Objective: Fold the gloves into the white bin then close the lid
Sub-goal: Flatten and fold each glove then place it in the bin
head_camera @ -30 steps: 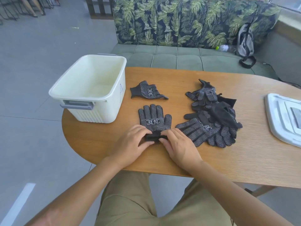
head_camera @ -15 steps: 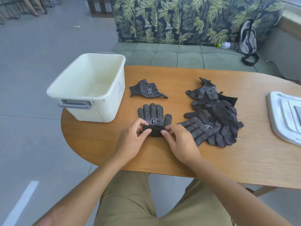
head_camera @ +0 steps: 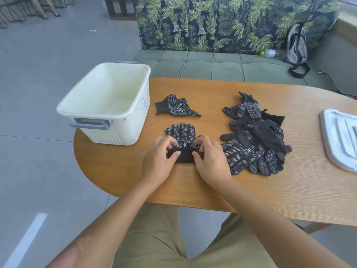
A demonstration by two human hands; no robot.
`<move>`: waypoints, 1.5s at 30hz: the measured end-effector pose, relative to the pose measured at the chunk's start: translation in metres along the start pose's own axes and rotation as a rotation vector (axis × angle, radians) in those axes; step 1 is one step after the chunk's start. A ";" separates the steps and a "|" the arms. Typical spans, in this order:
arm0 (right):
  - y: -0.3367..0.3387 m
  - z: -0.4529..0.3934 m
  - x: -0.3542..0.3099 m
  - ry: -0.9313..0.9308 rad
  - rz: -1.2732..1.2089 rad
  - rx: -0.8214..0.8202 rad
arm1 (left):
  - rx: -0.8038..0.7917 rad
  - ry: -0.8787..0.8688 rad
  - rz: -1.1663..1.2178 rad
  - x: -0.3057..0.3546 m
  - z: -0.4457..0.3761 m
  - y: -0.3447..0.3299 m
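Note:
A black dotted glove [head_camera: 183, 132] lies flat on the wooden table [head_camera: 270, 190], fingers pointing away from me. My left hand [head_camera: 160, 161] and my right hand [head_camera: 211, 160] each pinch its cuff, which is folded up over the palm. A second glove [head_camera: 176, 107] lies behind it, near the open white bin [head_camera: 108, 113] at the table's left end. The bin looks empty. A pile of several more gloves [head_camera: 255, 136] lies to the right. The white lid [head_camera: 340, 138] rests at the far right edge.
A green bench with leaf-print cushions [head_camera: 222, 26] runs behind the table. On it sit a grey backpack [head_camera: 296, 45] and a plastic bottle [head_camera: 269, 53]. Grey floor lies to the left.
Both hands have lifted the glove's cuff and rolled it away from me over the palm. The view has shifted slightly.

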State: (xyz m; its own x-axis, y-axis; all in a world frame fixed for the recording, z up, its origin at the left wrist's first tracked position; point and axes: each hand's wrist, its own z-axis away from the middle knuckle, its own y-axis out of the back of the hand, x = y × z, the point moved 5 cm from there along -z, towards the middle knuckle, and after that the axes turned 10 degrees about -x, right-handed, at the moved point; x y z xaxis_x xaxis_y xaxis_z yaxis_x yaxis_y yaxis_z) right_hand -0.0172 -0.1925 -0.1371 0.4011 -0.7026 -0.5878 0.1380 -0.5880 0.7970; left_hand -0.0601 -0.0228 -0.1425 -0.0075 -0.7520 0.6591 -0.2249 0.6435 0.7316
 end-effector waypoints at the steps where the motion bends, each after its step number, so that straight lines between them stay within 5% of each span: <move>1: 0.001 0.001 -0.001 0.035 0.041 0.004 | -0.008 -0.031 -0.031 0.001 0.000 -0.001; 9: -0.002 0.002 0.005 0.289 0.377 -0.176 | -0.088 -0.251 -0.271 -0.002 0.007 -0.005; 15: -0.003 -0.003 -0.002 0.311 0.360 -0.104 | -0.131 -0.265 -0.261 -0.001 0.008 0.001; 37: -0.003 -0.035 0.019 -0.180 -0.117 -0.100 | -0.001 0.179 0.140 -0.013 -0.022 0.006; 45: 0.002 -0.041 0.004 -0.130 0.116 -0.034 | 0.075 0.219 -0.014 -0.005 -0.028 0.003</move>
State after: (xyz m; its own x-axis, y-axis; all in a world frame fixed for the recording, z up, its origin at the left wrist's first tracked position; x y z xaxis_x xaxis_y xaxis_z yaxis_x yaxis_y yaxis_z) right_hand 0.0214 -0.1797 -0.1324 0.2964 -0.8121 -0.5026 0.1288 -0.4874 0.8636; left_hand -0.0332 -0.0130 -0.1392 0.2061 -0.7064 0.6772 -0.2950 0.6150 0.7313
